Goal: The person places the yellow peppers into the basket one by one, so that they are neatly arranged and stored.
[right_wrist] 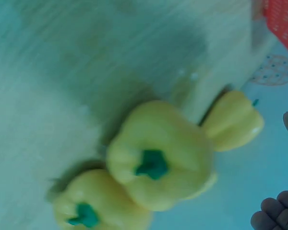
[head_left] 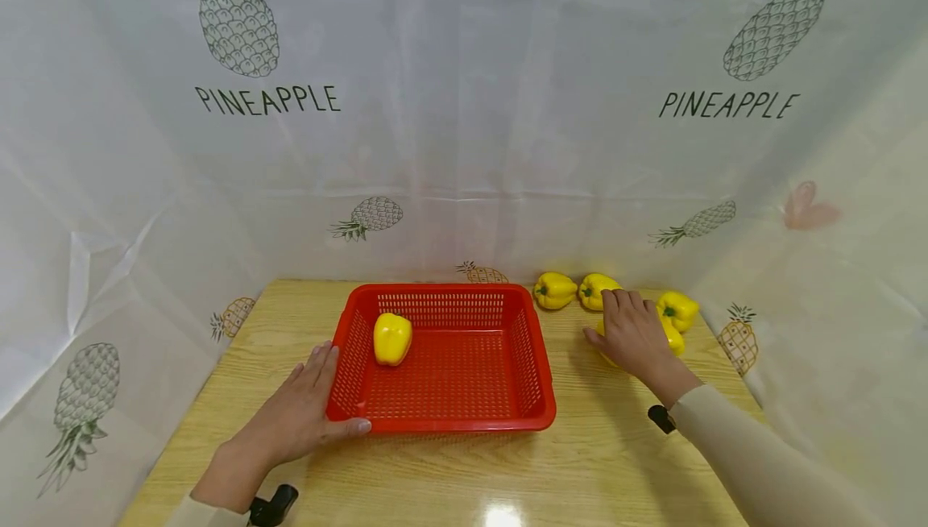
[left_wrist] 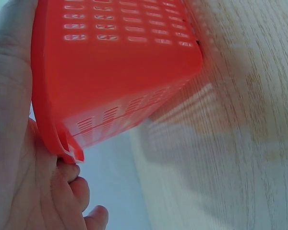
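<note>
Peppers (head_left: 392,340) are yellow with green stems (right_wrist: 152,164), the basket (head_left: 438,425) red, the table (head_left: 406,479) wood-grained, the backdrop (head_left: 471,108) pineapple-printed white.

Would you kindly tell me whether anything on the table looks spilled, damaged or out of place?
Nothing stands out: one yellow blocky bell pepper is inside the red rectangular plastic basket, the others are to its right on the pale wood-grain tabletop, and no spill or damage shows.

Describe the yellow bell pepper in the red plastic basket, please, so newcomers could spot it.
On the pale wooden table sits a rectangular red plastic basket. Toward its back left is the blocky yellow bell pepper, the only one inside; the other yellow peppers lie outside.
</note>
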A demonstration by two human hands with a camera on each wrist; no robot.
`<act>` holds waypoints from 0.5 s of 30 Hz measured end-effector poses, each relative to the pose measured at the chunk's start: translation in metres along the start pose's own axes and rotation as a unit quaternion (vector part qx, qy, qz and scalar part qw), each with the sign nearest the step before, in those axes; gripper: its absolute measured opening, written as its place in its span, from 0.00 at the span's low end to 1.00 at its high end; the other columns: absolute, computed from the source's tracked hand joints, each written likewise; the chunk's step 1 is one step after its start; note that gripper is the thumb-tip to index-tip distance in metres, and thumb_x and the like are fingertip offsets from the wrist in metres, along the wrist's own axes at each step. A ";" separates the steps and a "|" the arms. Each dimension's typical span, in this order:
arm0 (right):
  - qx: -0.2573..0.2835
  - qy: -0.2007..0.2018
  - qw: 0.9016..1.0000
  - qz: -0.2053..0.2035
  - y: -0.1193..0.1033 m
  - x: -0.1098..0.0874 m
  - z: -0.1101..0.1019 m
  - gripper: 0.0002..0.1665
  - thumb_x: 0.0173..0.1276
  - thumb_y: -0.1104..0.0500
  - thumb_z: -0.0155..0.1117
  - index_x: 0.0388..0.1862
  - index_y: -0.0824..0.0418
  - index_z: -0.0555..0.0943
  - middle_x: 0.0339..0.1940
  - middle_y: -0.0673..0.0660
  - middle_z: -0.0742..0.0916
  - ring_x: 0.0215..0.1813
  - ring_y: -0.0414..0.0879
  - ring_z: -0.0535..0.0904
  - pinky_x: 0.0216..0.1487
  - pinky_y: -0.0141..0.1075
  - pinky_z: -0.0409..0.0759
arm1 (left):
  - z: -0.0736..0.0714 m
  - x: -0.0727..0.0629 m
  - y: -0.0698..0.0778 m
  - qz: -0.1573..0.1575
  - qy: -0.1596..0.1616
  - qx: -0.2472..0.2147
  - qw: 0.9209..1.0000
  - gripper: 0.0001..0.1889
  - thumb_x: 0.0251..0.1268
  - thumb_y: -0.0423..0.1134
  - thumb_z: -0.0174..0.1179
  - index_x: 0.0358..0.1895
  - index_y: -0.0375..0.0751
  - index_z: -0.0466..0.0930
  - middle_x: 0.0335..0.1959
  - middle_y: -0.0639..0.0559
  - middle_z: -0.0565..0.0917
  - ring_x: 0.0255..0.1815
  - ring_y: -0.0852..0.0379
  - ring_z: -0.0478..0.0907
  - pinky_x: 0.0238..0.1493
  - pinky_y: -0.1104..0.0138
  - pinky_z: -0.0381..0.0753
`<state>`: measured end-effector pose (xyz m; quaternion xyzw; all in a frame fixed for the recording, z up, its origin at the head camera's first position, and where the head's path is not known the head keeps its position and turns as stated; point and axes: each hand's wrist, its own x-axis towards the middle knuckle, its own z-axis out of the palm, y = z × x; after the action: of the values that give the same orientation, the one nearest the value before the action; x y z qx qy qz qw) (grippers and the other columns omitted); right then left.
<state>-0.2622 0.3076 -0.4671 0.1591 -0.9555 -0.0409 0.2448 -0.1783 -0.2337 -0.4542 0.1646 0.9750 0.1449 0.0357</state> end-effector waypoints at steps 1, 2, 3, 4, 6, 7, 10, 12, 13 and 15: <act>-0.003 -0.005 1.000 0.007 0.002 -0.003 0.002 0.44 0.63 0.43 0.79 0.57 0.75 0.70 0.50 0.72 0.82 0.51 0.69 0.77 0.44 0.58 0.77 | 0.000 0.000 0.000 0.000 0.000 -0.002 1.000 0.71 0.56 0.80 0.63 0.83 0.23 0.48 0.84 0.26 0.54 0.84 0.28 0.53 0.81 0.35 0.57; -0.006 -0.008 1.000 0.014 0.003 -0.006 0.004 0.45 0.63 0.42 0.79 0.57 0.76 0.71 0.51 0.73 0.82 0.51 0.70 0.77 0.45 0.59 0.78 | 0.000 0.000 0.000 -0.001 0.000 -0.003 1.000 0.71 0.56 0.80 0.64 0.83 0.23 0.48 0.84 0.26 0.53 0.84 0.27 0.53 0.81 0.35 0.57; -0.007 -0.012 1.000 0.022 0.004 -0.009 0.005 0.45 0.63 0.42 0.79 0.58 0.76 0.71 0.51 0.73 0.82 0.52 0.70 0.78 0.46 0.60 0.78 | 0.000 0.000 0.000 0.000 0.001 -0.004 1.000 0.71 0.55 0.80 0.64 0.83 0.23 0.48 0.84 0.26 0.53 0.84 0.27 0.53 0.81 0.34 0.57; -0.009 -0.014 0.999 0.030 0.004 -0.011 0.007 0.45 0.63 0.41 0.78 0.57 0.77 0.71 0.50 0.73 0.82 0.52 0.70 0.78 0.46 0.60 0.78 | 0.001 0.001 0.000 0.000 0.001 -0.005 1.000 0.71 0.56 0.80 0.64 0.83 0.23 0.48 0.84 0.26 0.53 0.84 0.27 0.53 0.81 0.34 0.57; -0.014 -0.016 0.999 0.047 0.006 -0.016 0.010 0.44 0.64 0.41 0.78 0.55 0.77 0.73 0.48 0.73 0.82 0.50 0.70 0.78 0.44 0.59 0.78 | 0.002 0.001 -0.001 -0.003 -0.001 -0.009 1.000 0.70 0.56 0.80 0.63 0.83 0.23 0.47 0.84 0.26 0.52 0.84 0.27 0.52 0.81 0.35 0.56; -0.016 -0.014 0.998 0.053 0.007 -0.017 0.012 0.42 0.64 0.41 0.77 0.52 0.77 0.73 0.45 0.73 0.82 0.47 0.69 0.78 0.42 0.58 0.78 | 0.002 0.001 -0.001 -0.003 -0.001 -0.010 1.000 0.70 0.56 0.80 0.63 0.83 0.23 0.47 0.84 0.26 0.52 0.84 0.27 0.52 0.81 0.35 0.56; -0.025 -0.022 0.997 0.072 0.008 -0.022 0.016 0.38 0.64 0.39 0.75 0.42 0.74 0.73 0.37 0.71 0.81 0.41 0.67 0.76 0.35 0.55 0.75 | 0.003 0.000 -0.001 -0.003 -0.002 -0.011 1.000 0.71 0.57 0.80 0.63 0.83 0.23 0.46 0.84 0.26 0.51 0.84 0.27 0.52 0.81 0.35 0.56; -0.029 -0.036 0.995 0.083 0.009 -0.025 0.018 0.38 0.65 0.38 0.75 0.38 0.72 0.71 0.35 0.69 0.79 0.39 0.65 0.75 0.33 0.54 0.73 | 0.004 0.000 -0.002 -0.003 0.000 -0.010 1.000 0.70 0.56 0.80 0.63 0.83 0.23 0.46 0.84 0.26 0.51 0.84 0.27 0.52 0.81 0.35 0.56; -0.030 -0.047 0.995 0.089 0.009 -0.027 0.019 0.38 0.66 0.37 0.74 0.37 0.71 0.71 0.35 0.69 0.79 0.39 0.65 0.75 0.33 0.54 0.73 | 0.004 0.000 -0.002 -0.001 0.001 -0.009 1.000 0.70 0.56 0.80 0.63 0.83 0.23 0.47 0.84 0.26 0.52 0.84 0.27 0.52 0.81 0.35 0.56; -0.029 -0.067 0.992 0.100 0.010 -0.029 0.021 0.39 0.67 0.36 0.73 0.38 0.71 0.71 0.35 0.69 0.79 0.40 0.65 0.75 0.35 0.55 0.74 | 0.003 0.000 -0.002 0.001 0.002 -0.006 1.000 0.70 0.56 0.80 0.63 0.83 0.23 0.47 0.84 0.26 0.52 0.84 0.27 0.53 0.81 0.35 0.56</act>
<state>-0.2507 0.3262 -0.4972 0.0527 -0.9793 -0.0548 0.1875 -0.1785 -0.2347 -0.4576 0.1648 0.9740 0.1517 0.0343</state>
